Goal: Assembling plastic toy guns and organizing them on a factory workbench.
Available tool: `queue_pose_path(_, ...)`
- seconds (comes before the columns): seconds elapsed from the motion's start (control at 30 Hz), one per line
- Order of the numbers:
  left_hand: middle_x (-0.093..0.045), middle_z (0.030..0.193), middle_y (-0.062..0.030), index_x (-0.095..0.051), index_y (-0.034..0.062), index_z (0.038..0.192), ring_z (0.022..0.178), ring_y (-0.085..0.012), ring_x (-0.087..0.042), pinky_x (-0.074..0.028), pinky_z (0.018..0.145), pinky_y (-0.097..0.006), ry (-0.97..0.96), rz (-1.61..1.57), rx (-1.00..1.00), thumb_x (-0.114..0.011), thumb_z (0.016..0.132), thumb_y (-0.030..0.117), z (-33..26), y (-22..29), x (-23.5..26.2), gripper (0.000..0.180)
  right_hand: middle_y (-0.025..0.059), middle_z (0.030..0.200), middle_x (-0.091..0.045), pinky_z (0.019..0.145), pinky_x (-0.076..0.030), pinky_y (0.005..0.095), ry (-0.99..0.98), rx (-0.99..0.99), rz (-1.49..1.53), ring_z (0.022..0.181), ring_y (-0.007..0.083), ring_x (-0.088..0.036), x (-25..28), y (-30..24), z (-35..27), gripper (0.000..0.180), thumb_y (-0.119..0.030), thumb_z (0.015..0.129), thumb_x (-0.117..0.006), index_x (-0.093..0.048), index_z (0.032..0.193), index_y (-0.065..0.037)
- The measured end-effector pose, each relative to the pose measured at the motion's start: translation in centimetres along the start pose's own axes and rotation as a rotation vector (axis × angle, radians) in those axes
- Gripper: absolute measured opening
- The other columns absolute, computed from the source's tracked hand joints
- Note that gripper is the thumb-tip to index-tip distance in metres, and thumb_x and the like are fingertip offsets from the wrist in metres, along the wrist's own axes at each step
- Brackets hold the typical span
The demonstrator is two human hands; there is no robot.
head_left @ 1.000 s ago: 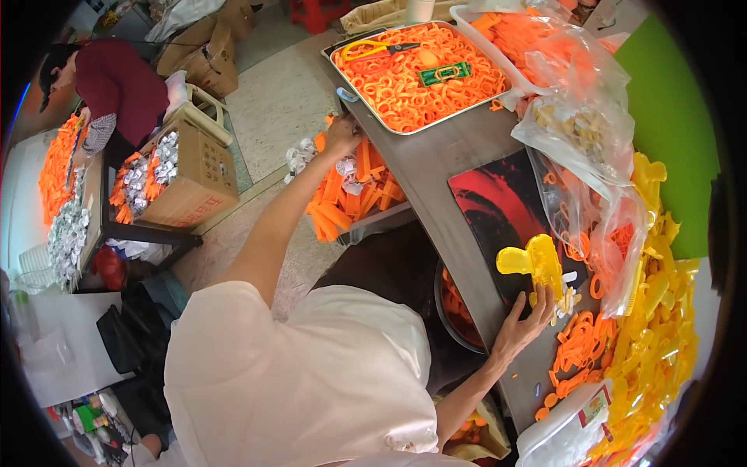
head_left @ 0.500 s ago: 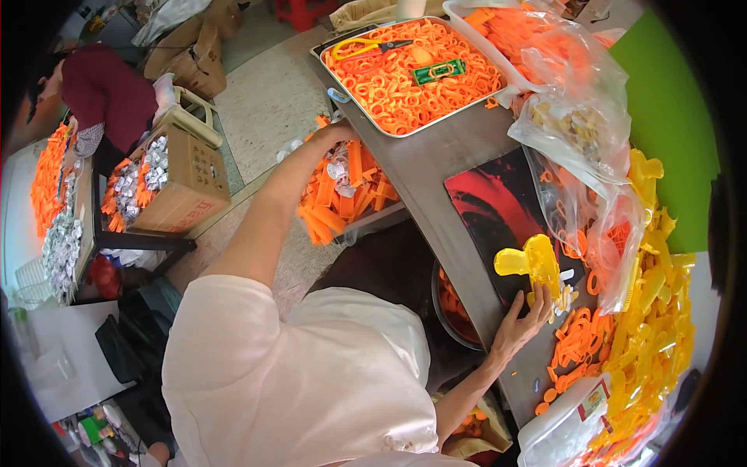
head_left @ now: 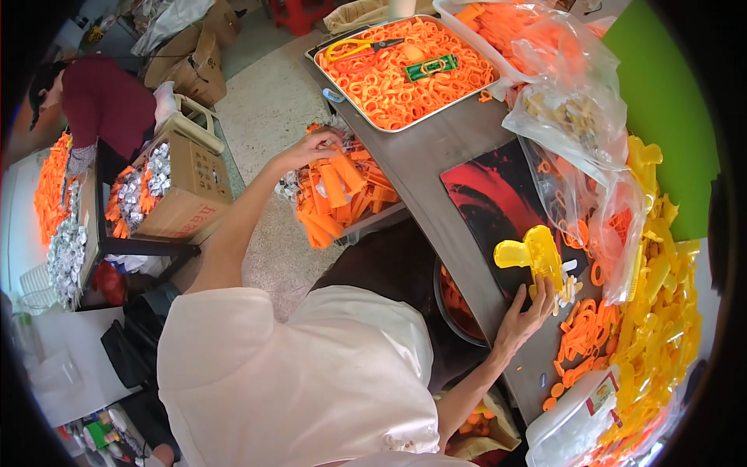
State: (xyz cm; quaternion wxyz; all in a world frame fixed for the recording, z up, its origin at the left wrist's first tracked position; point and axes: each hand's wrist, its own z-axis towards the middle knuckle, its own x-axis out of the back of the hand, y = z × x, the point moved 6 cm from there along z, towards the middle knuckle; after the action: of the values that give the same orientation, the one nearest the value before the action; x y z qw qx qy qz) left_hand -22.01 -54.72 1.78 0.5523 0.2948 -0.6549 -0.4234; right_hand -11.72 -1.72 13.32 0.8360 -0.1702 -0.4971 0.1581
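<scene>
The table [head_left: 436, 175] looks smooth and matt. On it, the tray [head_left: 447, 106] has a shiny metal rim, and the small rings [head_left: 401, 93] inside seem to be smooth plastic. There also, the yellow piece [head_left: 540, 253] is glossy plastic, while the black and red sheet [head_left: 490, 194] is smooth with a weak sheen. Along the table's right side, the pile of yellow pieces [head_left: 660, 319] shines strongly, and the bag [head_left: 576, 74] is thin, wrinkled, clear plastic film. Left of the table, the orange strips [head_left: 331, 184] look like smooth plastic, and the carton [head_left: 198, 191], farther left, is matt brown cardboard.
</scene>
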Motion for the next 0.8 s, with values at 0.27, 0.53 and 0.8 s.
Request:
queue_pose_path(0.27, -0.055, 0.122, -0.0111, -0.058, 0.0066, 0.103, 0.130, -0.0249, -0.045, -0.038, 0.103, -0.036, -0.041, 0.065, 0.011, -0.072, 0.088, 0.020, -6.1, -0.4, 0.1, 0.025, 0.0131, 0.133, -0.055, 0.106, -0.039, 0.0440, -0.011, 0.018, -0.006, 0.125, 0.0330, -0.049, 0.1, -0.3, 0.0, 0.032, -0.010, 0.092, -0.063, -0.060, 0.124, -0.005)
queue_pose_path(0.53, -0.061, 0.110, -0.0072, -0.060, 0.0048, 0.096, 0.120, -0.0229, -0.053, -0.041, 0.100, -0.037, -0.195, 0.161, -0.106, -0.069, 0.091, 0.024, -6.4, 5.3, -2.9, 0.021, 0.0128, 0.133, -0.055, 0.107, -0.038, 0.0442, -0.011, 0.008, -0.035, 0.125, 0.0327, -0.049, -0.2, -0.1, -0.2, 0.032, -0.011, 0.093, -0.062, -0.059, 0.124, -0.005)
queue_pose_path(0.8, -0.069, 0.105, -0.0163, -0.062, 0.0010, 0.118, 0.093, -0.0244, -0.066, -0.053, 0.082, -0.037, 0.598, -0.004, 0.306, -0.065, 0.091, 0.030, -8.4, -9.1, 2.7, 0.041, 0.0136, 0.132, -0.055, 0.106, -0.038, 0.0442, -0.009, 0.029, -0.015, 0.125, 0.0331, -0.049, 0.0, -0.1, 0.0, 0.032, -0.011, 0.093, -0.062, -0.059, 0.124, -0.004)
